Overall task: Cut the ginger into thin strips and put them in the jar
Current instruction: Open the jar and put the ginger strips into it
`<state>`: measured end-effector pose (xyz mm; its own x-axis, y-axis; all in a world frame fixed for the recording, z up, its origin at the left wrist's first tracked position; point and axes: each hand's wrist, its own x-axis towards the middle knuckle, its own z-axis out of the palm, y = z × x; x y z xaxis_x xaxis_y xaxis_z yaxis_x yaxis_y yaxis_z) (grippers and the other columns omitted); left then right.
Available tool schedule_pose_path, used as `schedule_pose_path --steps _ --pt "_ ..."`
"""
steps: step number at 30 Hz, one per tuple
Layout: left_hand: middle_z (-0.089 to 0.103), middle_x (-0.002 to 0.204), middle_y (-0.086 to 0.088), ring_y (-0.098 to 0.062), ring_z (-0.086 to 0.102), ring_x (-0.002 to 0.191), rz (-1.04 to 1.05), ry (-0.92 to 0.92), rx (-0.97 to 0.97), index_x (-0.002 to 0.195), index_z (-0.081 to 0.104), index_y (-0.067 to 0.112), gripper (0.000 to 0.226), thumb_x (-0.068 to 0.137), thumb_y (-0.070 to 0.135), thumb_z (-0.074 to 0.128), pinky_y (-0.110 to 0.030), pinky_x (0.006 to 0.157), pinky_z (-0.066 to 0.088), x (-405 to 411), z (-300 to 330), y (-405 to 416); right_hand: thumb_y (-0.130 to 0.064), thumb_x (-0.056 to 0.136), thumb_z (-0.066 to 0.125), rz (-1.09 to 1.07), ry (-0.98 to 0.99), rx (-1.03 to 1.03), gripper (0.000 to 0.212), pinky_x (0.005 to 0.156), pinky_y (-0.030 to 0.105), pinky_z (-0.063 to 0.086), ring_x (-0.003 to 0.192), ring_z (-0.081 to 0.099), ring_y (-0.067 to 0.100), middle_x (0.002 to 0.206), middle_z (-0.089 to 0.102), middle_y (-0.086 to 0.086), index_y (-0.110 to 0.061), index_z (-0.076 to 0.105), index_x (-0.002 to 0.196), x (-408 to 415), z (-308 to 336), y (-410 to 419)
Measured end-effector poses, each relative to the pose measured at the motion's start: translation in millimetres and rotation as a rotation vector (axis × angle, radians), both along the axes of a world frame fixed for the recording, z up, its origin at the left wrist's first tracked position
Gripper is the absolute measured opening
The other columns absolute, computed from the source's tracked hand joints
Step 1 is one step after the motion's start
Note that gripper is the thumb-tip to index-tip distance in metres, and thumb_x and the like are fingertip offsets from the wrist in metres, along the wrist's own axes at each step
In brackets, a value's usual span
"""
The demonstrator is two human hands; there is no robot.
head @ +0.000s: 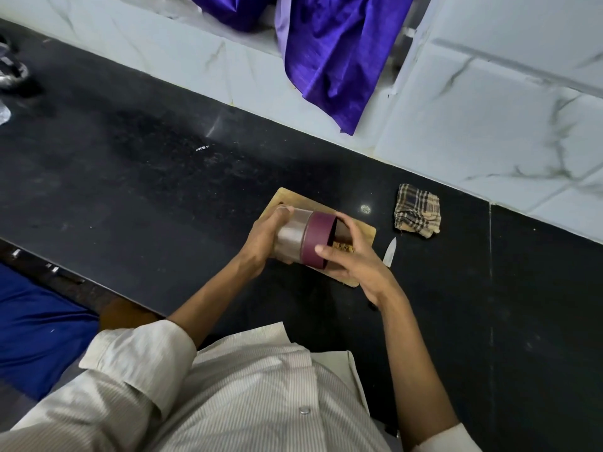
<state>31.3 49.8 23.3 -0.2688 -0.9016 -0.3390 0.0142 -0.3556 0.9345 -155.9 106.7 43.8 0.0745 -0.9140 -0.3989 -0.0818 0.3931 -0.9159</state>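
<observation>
A striped shirt fills the near edge. Beyond, the left hand grasps the tipped jar above the cutting board. The right hand, fingers cupped, sweeps cut ginger toward its mouth. Cutting looks finished; filling remains. A knife lies on the tabletop.
</observation>
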Motion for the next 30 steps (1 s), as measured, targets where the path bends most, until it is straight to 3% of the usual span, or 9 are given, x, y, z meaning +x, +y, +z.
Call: schedule_pose_path --steps 2,5,9,11,15,18,21,25,30 --pt "0.063 0.109 -0.016 -0.031 0.066 0.09 0.002 0.006 0.006 0.102 0.064 0.026 0.042 0.077 0.058 0.052 -0.042 0.059 0.054 -0.1 -0.1 0.0 -0.048 0.074 0.079 -0.031 -0.064 0.004 0.084 0.097 0.05 0.054 0.129 0.05 0.024 0.149 0.036 -0.003 -0.047 0.033 0.144 -0.2 -2.7 -0.3" --pt "0.062 0.111 -0.017 -0.034 0.066 0.093 -0.003 -0.011 0.005 0.106 0.063 0.025 0.044 0.079 0.058 0.053 -0.041 0.058 0.054 -1.8 -3.1 0.4 -0.071 0.071 0.068 -0.018 -0.039 0.082 0.093 0.088 0.052 0.058 0.131 0.049 0.028 0.151 0.038 0.001 -0.042 0.027 0.149 1.7 -2.1 -2.1" --pt "0.064 0.108 -0.015 -0.03 0.067 0.09 -0.011 -0.008 0.002 0.108 0.062 0.022 0.042 0.083 0.054 0.05 -0.04 0.057 0.054 -1.9 -2.3 -0.5 -0.052 0.075 0.078 -0.002 0.005 -0.063 0.078 0.103 0.046 0.05 0.131 0.046 0.021 0.148 0.038 -0.002 -0.046 0.038 0.142 -3.5 -5.2 -2.4" --pt "0.064 0.104 -0.014 -0.029 0.067 0.087 -0.006 -0.005 0.005 0.106 0.062 0.023 0.039 0.083 0.053 0.05 -0.04 0.057 0.054 -0.9 -1.0 -1.6 -0.062 0.073 0.076 -0.006 0.002 -0.069 0.078 0.108 0.048 0.044 0.136 0.041 0.02 0.15 0.036 -0.005 -0.05 0.038 0.14 -3.3 -4.2 -3.6" --pt "0.064 0.109 -0.018 -0.032 0.068 0.089 -0.001 -0.016 0.002 0.106 0.062 0.022 0.041 0.084 0.054 0.051 -0.04 0.056 0.054 -2.9 -3.0 -1.3 -0.06 0.082 0.063 -0.004 0.038 0.037 0.082 0.082 0.051 0.06 0.118 0.058 0.02 0.147 0.04 -0.003 -0.037 0.026 0.151 1.9 -0.9 -3.4" --pt "0.064 0.11 -0.018 -0.032 0.067 0.089 -0.013 -0.003 0.005 0.109 0.062 0.022 0.043 0.084 0.054 0.05 -0.04 0.057 0.054 -2.3 -2.7 -1.2 -0.042 0.086 0.07 0.002 0.061 -0.048 0.078 0.085 0.039 0.06 0.12 0.052 0.015 0.146 0.036 -0.004 -0.039 0.027 0.15 -0.3 -3.9 0.3" --pt "0.063 0.11 -0.019 -0.031 0.067 0.088 -0.012 0.001 0.013 0.109 0.061 0.021 0.042 0.084 0.053 0.05 -0.041 0.058 0.054 -0.4 -3.1 -2.6 -0.056 0.078 0.07 -0.003 0.045 -0.058 0.089 0.093 0.035 0.055 0.132 0.043 0.019 0.152 0.03 -0.004 -0.045 0.021 0.151 0.1 -4.9 0.9" --pt "0.063 0.111 -0.019 -0.033 0.067 0.091 -0.032 -0.011 0.011 0.111 0.06 0.022 0.045 0.084 0.056 0.05 -0.042 0.059 0.054 -2.1 -5.0 -2.7 -0.067 0.08 0.059 0.007 0.09 0.003 0.081 0.073 0.041 0.062 0.129 0.049 0.029 0.153 0.033 0.001 -0.045 0.025 0.149 1.8 -2.5 -1.7" --pt "0.064 0.109 -0.019 -0.034 0.068 0.09 -0.027 0.005 0.012 0.11 0.061 0.02 0.045 0.084 0.055 0.049 -0.046 0.063 0.056 -0.2 -1.4 -6.1 -0.061 0.08 0.067 -0.017 0.116 -0.128 0.091 0.109 0.04 0.042 0.137 0.036 0.014 0.155 0.027 -0.007 -0.044 0.018 0.153 -2.1 -6.6 0.1"
